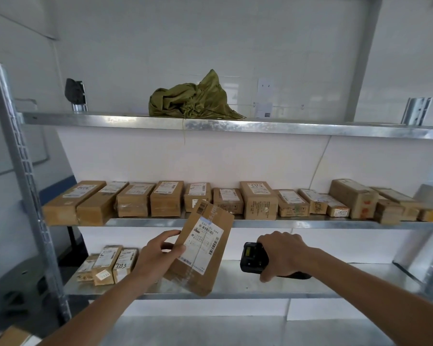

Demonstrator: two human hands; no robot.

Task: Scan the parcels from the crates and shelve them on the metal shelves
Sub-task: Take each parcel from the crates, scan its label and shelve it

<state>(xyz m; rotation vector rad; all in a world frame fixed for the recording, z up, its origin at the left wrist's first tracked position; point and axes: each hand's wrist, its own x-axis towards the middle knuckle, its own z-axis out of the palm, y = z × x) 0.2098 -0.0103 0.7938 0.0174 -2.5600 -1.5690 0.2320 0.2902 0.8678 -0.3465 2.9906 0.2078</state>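
Note:
My left hand (158,255) grips a flat brown cardboard parcel (210,258) by its left edge, holding it tilted in front of the metal shelves (260,223). Its white shipping label with barcodes faces me. My right hand (283,255) holds a black handheld scanner (251,257) just right of the parcel, its front end turned toward the label. A row of several brown parcels (165,202) stands on the middle shelf behind the held parcel. Three small parcels (108,264) sit at the left of the lower shelf.
A crumpled green sack (193,101) lies on the top shelf (235,126), with a dark object (74,92) at its left end. The shelf's slotted upright post (23,176) stands at the left. Bare shelf surface (335,278) extends right of the scanner. A cardboard box corner (10,337) shows at bottom left.

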